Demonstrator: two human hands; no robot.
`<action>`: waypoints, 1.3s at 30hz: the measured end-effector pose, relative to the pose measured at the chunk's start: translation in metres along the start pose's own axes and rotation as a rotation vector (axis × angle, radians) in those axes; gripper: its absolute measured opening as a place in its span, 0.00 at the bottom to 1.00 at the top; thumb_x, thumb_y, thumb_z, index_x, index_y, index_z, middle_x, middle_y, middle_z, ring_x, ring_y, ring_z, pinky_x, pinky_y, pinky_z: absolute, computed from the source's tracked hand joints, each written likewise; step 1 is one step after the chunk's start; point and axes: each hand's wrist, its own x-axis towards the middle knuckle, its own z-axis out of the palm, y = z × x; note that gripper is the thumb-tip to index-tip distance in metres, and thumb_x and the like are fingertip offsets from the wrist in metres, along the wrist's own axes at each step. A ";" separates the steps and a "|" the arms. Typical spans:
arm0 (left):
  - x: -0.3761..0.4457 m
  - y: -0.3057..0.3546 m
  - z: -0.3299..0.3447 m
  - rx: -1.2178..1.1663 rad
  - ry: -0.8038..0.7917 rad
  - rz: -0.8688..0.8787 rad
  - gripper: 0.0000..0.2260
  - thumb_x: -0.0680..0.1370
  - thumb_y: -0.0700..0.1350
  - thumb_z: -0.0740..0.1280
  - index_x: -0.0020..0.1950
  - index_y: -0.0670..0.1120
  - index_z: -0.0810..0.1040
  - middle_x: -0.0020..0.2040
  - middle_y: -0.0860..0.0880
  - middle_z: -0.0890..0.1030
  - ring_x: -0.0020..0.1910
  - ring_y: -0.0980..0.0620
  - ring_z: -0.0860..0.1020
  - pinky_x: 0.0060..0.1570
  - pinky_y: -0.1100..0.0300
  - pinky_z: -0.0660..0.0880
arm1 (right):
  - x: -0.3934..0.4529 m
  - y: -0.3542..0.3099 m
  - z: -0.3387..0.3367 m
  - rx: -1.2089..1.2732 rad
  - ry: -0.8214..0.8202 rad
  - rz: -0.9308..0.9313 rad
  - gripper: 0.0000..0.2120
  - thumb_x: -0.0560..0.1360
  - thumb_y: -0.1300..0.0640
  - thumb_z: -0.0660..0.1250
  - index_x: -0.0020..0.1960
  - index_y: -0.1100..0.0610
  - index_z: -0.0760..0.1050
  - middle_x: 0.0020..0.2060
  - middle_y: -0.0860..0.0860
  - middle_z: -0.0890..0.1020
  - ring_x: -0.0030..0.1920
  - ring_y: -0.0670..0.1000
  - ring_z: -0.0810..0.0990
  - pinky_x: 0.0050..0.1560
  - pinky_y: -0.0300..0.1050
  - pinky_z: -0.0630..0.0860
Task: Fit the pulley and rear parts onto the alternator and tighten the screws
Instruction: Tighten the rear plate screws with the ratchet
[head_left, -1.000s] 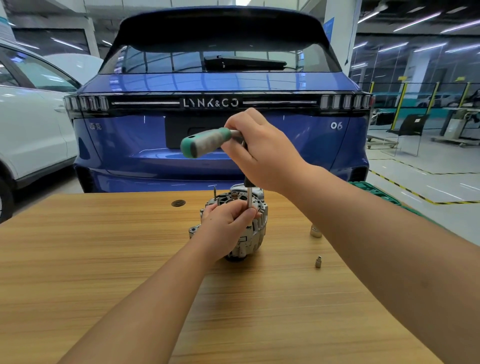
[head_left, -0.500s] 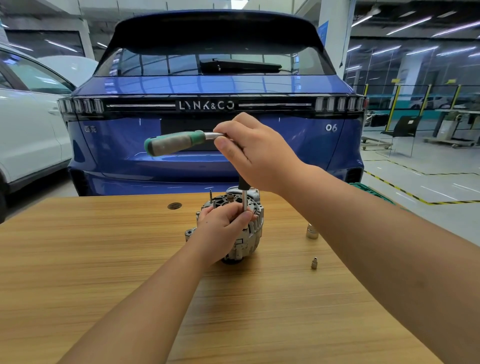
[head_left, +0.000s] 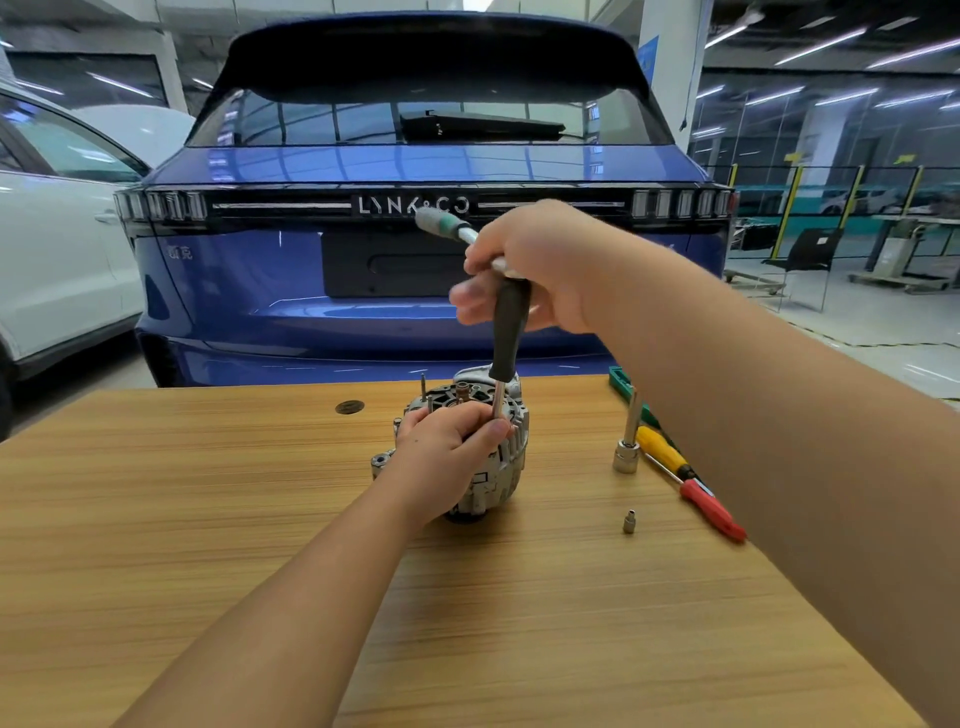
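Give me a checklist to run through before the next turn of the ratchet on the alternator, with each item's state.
1. Left hand grips the alternator: ok.
2. Right hand holds the ratchet at its head: ok.
3. Extension shaft stands near upright over the housing: ok.
4. Tip seated on the screw: cannot tell, left hand hides it.
5. Alternator rests on the table: ok.
6. Left fingers touch the shaft: not ok.

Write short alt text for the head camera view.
A person's right hand turns a T-handle driver down into an alternator steadied by the left hand on a wooden table; a blue car is behind.
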 end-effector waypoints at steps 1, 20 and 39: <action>0.000 0.000 0.000 0.001 -0.005 -0.009 0.11 0.84 0.56 0.59 0.51 0.59 0.80 0.31 0.71 0.76 0.50 0.54 0.79 0.70 0.29 0.61 | 0.000 0.005 0.000 0.197 -0.057 0.026 0.08 0.81 0.59 0.60 0.58 0.58 0.72 0.41 0.54 0.88 0.42 0.53 0.88 0.49 0.54 0.75; 0.008 -0.005 0.005 0.034 0.044 -0.017 0.15 0.85 0.53 0.56 0.47 0.64 0.79 0.46 0.78 0.76 0.62 0.57 0.73 0.73 0.39 0.61 | 0.009 0.066 0.013 -0.792 0.382 -0.913 0.19 0.84 0.50 0.56 0.70 0.57 0.71 0.60 0.53 0.76 0.53 0.53 0.74 0.46 0.50 0.73; 0.007 -0.007 0.005 0.069 0.041 0.025 0.13 0.85 0.54 0.56 0.50 0.61 0.79 0.45 0.76 0.76 0.51 0.79 0.67 0.74 0.40 0.55 | 0.006 -0.002 0.008 -0.602 0.252 -0.198 0.11 0.81 0.55 0.60 0.40 0.56 0.71 0.30 0.51 0.79 0.32 0.55 0.79 0.32 0.45 0.75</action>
